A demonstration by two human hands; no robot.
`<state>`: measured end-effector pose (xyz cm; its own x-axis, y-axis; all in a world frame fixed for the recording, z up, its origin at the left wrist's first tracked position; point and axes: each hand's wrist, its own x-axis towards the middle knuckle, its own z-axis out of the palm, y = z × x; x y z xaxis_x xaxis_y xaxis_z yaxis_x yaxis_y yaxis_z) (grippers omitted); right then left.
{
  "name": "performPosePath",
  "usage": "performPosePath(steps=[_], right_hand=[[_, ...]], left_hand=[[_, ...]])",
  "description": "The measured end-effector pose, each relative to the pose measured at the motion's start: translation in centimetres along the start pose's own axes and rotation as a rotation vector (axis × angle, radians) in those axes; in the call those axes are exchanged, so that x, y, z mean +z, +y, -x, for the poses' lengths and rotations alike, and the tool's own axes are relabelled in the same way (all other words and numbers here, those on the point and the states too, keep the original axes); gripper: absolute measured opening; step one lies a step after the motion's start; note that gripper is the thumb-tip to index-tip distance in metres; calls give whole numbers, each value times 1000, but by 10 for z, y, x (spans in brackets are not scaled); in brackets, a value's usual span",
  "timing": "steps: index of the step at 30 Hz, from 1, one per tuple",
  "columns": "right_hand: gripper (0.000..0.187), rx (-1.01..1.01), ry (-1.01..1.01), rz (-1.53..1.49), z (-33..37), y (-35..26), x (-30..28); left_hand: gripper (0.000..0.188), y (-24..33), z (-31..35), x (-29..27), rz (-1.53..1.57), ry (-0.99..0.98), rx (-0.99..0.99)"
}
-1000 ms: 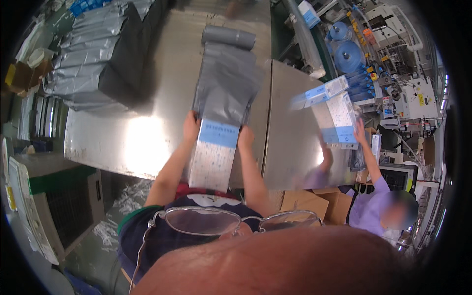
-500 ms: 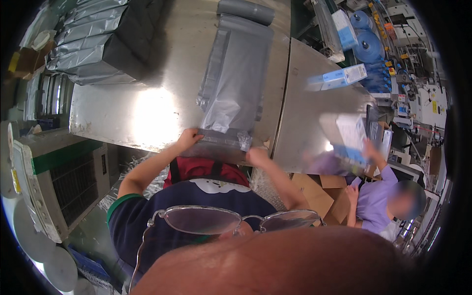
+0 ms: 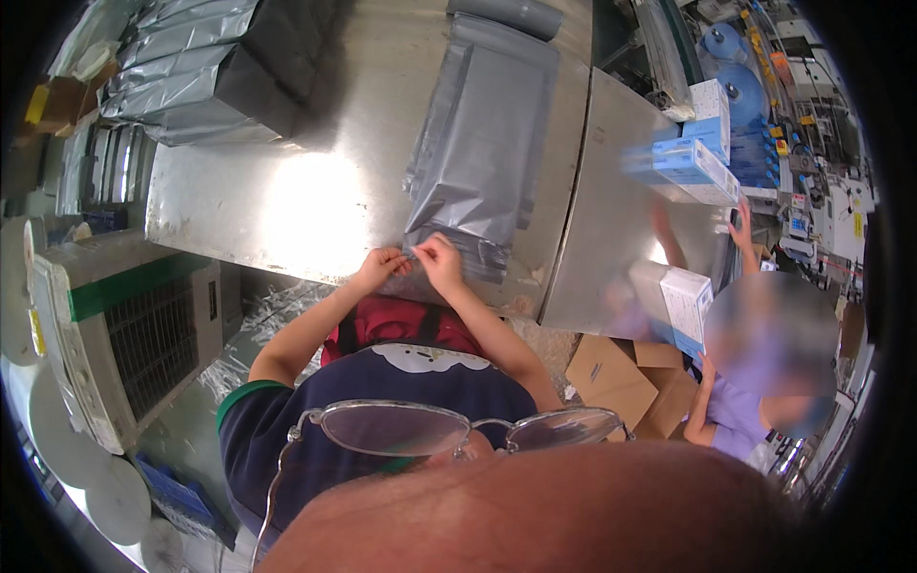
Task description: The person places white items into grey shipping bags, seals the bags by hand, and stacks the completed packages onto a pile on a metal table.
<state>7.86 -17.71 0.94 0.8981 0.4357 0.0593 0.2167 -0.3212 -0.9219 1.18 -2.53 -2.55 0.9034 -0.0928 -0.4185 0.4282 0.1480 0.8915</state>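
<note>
A stack of flat grey plastic bags (image 3: 487, 143) lies lengthwise on the metal table, its near end at the table's front edge. My left hand (image 3: 384, 267) is closed at the near left corner of the stack, fingertips pinched on a bag's edge. Right beside it, my right hand (image 3: 439, 263) pinches the same corner, and the fingertips of both hands nearly meet. The bit of plastic between them is small and partly hidden by my fingers. Creases run across the top bag just beyond my hands.
A rolled grey sheet (image 3: 506, 14) lies at the stack's far end. A tall pile of grey bags (image 3: 201, 72) stands at the far left of the metal table (image 3: 229, 196). To the right, a co-worker handles blue-and-white boxes (image 3: 693, 172) above open cardboard boxes (image 3: 611, 377).
My right hand has moved left from the stack's near right corner to beside my left hand. The bags' near end has shifted and creased. The co-worker's hands and boxes have moved.
</note>
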Motion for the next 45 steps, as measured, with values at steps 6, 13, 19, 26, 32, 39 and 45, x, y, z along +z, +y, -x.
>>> performPosePath(steps=[6,13,19,26,32,39,45], right_hand=[[26,188,-688,877,196,67,-146],[40,-432,-441,1033,24,27,-158],[11,-264,46,416,-17,27,-165],[19,57,336,662,-76,72,-104],[45,6,47,702,-86,57,-106],[72,-102,-380,341,-33,-39,-53],[63,58,-343,128,-36,-18,-42]], left_hand=[[30,30,7,-13,-888,216,242],[42,93,-41,-27,-1596,-297,1020],[14,75,-74,-41,-701,264,645],[48,43,-144,-7,-673,629,140],[60,82,-141,-10,-199,342,230],[109,188,-31,-111,-265,-106,-182],[73,194,93,-285,-1614,199,-256]])
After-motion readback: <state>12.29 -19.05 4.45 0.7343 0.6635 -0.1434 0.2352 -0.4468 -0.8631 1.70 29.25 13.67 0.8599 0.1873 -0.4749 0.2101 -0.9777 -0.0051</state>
